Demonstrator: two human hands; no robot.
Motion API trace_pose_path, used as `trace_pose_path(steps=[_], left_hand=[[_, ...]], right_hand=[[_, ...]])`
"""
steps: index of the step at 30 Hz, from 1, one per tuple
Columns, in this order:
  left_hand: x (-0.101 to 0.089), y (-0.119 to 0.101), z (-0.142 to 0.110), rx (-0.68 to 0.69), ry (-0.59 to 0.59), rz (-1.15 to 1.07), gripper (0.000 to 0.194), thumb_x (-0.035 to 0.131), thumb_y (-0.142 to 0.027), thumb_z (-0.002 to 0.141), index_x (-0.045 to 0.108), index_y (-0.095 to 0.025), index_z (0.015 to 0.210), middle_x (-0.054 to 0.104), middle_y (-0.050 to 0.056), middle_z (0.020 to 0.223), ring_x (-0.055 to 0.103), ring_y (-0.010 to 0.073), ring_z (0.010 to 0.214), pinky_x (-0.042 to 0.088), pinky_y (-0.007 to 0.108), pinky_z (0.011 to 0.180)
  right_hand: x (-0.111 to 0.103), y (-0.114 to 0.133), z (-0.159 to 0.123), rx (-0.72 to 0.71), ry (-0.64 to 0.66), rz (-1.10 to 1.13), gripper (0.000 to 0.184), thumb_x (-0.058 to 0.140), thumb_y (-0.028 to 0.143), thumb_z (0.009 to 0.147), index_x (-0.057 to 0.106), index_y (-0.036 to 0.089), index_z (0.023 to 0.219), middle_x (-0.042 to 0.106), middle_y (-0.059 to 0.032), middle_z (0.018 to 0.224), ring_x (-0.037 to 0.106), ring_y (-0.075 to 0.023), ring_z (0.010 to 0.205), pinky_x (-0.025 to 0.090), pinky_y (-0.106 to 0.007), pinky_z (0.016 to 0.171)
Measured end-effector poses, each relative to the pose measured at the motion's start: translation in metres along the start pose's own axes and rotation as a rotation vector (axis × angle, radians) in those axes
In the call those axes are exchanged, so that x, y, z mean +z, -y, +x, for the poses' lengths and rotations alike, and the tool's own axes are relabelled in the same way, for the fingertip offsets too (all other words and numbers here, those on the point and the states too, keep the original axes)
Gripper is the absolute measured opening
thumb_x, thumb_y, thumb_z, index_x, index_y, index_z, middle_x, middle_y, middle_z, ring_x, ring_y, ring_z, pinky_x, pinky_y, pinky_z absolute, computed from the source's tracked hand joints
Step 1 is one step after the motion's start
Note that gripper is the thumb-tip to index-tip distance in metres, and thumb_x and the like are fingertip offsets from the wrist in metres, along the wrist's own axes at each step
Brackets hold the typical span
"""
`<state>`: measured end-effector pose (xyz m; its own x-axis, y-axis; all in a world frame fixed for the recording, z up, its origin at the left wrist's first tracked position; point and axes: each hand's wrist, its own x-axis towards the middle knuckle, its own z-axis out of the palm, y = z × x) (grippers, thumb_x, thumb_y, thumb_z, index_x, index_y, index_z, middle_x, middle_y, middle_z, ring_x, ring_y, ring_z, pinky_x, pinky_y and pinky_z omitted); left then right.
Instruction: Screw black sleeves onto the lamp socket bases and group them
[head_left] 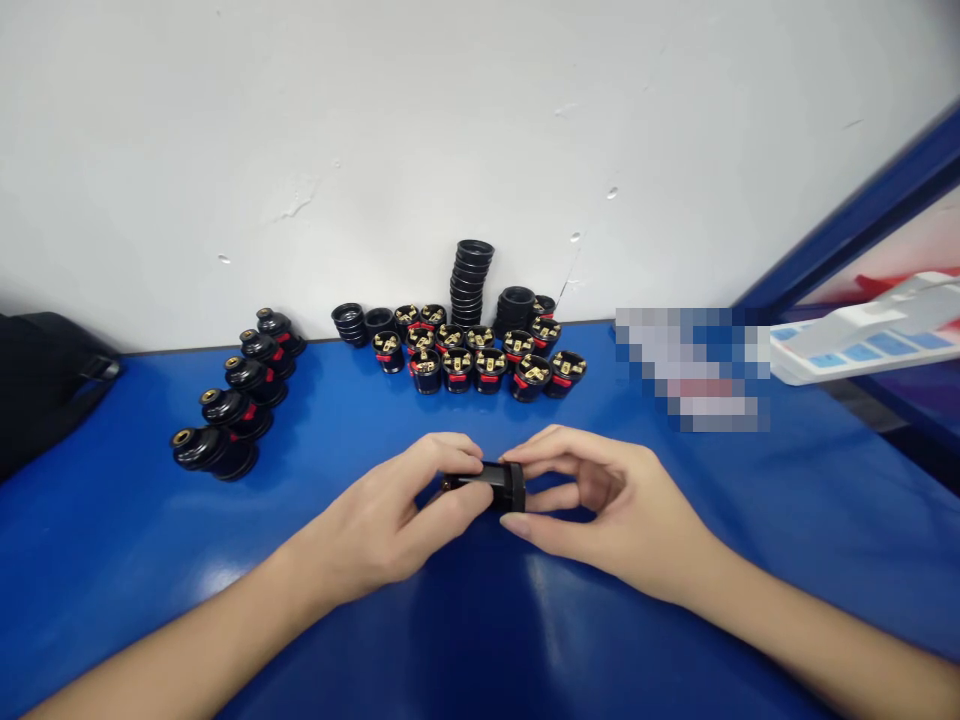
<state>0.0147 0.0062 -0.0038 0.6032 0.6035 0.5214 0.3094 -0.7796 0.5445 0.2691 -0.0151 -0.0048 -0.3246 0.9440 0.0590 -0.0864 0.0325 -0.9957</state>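
Black socket (491, 482) pinched between left hand (382, 525) and right hand (600, 510), fingers clamped on both ends; looks light, rigid, smooth; above blue desk (112, 560).

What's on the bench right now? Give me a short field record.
left hand: grips black lamp-socket part
right hand: grips the same part at its ring end
surface: blue table
left row: five assembled sockets
centre back: open socket bases with brass contacts
behind them: ring stack
far left: black bag
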Motion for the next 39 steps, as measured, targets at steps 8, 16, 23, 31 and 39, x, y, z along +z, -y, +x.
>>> trace_pose_path(steps=[8,16,23,31,39], left_hand=[[0.004,0.0,0.002,-0.14,0.073,0.077,0.058,0.068,-0.044,0.107,0.039,-0.028,0.155,0.068,0.011,0.127,0.064,0.0295,0.117,0.054,0.051,0.106],[0.005,-0.002,-0.001,-0.144,0.102,0.014,0.039,0.055,-0.02,0.11,0.042,-0.025,0.147,0.064,0.009,0.119,0.06,0.0247,0.107,0.053,0.043,0.096],[0.011,0.01,-0.001,0.107,-0.002,-0.069,0.047,0.066,0.0,0.099,0.049,-0.021,0.138,0.061,0.009,0.118,0.057,0.0227,0.112,0.054,0.042,0.1],[0.011,0.004,-0.004,-0.144,0.069,-0.018,0.065,0.065,-0.034,0.11,0.028,-0.022,0.162,0.063,0.011,0.122,0.058,0.0278,0.113,0.05,0.052,0.102],[0.015,0.01,-0.007,0.017,0.04,-0.038,0.066,0.064,-0.009,0.103,0.027,-0.019,0.158,0.06,0.015,0.126,0.058,0.0262,0.109,0.053,0.049,0.095]], right_hand=[[-0.004,-0.001,0.003,-0.085,-0.044,-0.056,0.031,0.095,0.015,0.078,0.083,0.022,0.106,0.085,-0.006,0.108,0.086,-0.0278,0.103,0.076,-0.043,0.089],[-0.003,0.001,0.003,-0.081,-0.057,-0.114,0.032,0.094,0.013,0.076,0.084,0.02,0.105,0.083,-0.0066,0.105,0.087,-0.0258,0.097,0.076,-0.037,0.085],[-0.002,0.001,0.002,0.014,-0.051,-0.083,0.031,0.094,0.017,0.076,0.082,0.018,0.105,0.086,-0.0059,0.092,0.087,-0.0234,0.084,0.076,-0.033,0.08],[-0.002,-0.001,0.002,0.006,-0.046,-0.094,0.033,0.095,0.02,0.078,0.082,0.019,0.108,0.086,-0.0069,0.101,0.087,-0.025,0.094,0.075,-0.035,0.086],[-0.003,-0.003,0.002,0.008,-0.045,-0.067,0.034,0.095,0.018,0.078,0.081,0.019,0.109,0.086,-0.0055,0.102,0.087,-0.0241,0.097,0.075,-0.034,0.089]])
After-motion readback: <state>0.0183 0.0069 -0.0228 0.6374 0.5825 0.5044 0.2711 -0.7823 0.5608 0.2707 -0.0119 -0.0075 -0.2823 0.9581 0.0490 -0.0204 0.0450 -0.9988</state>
